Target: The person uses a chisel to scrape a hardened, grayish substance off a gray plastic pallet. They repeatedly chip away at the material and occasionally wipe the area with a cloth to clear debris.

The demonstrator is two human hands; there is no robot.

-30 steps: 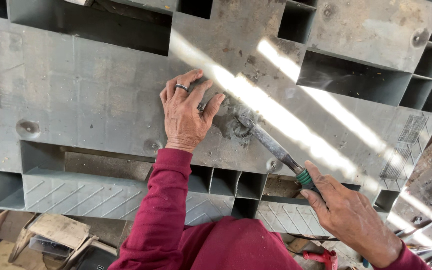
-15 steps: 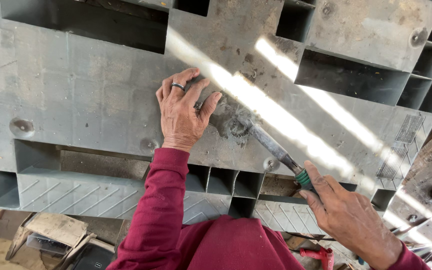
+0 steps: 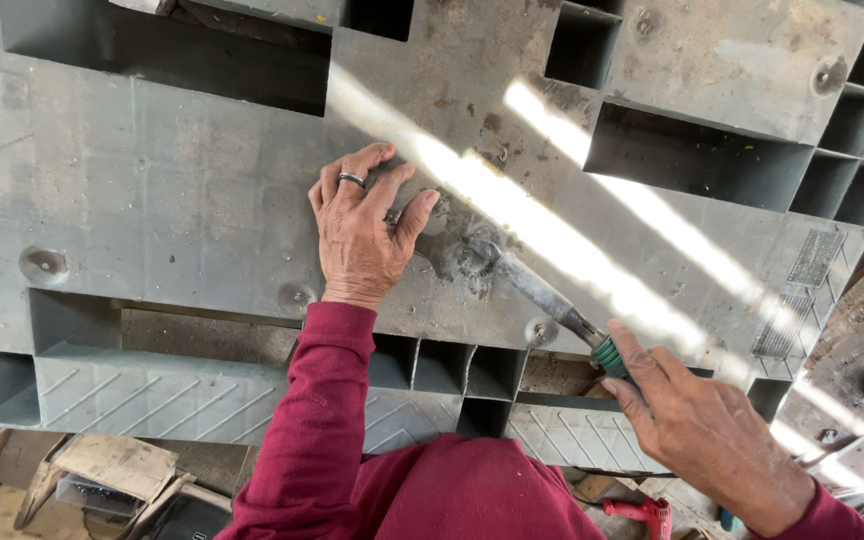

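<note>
Maroon sleeves nearest. Right hand [image 3: 707, 430] closed round green-collared handle of tool [image 3: 542, 295], low right. Shaft runs up-left; tip touches a scuffed patch on the grey pallet [image 3: 152, 200], just beside the left thumb. Left hand [image 3: 360, 235] open, flat on pallet, ring [image 3: 351, 179] on one finger, holding nothing. Red drill [image 3: 642, 512] on the floor below.

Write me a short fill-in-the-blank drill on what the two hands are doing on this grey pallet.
1. The left hand lies flat on the grey plastic pallet and wears a ____ on one finger.
2. The right hand grips a tool by its ____ handle.
3. The sleeves are dark ____.

Missing words: ring; green; red
</note>
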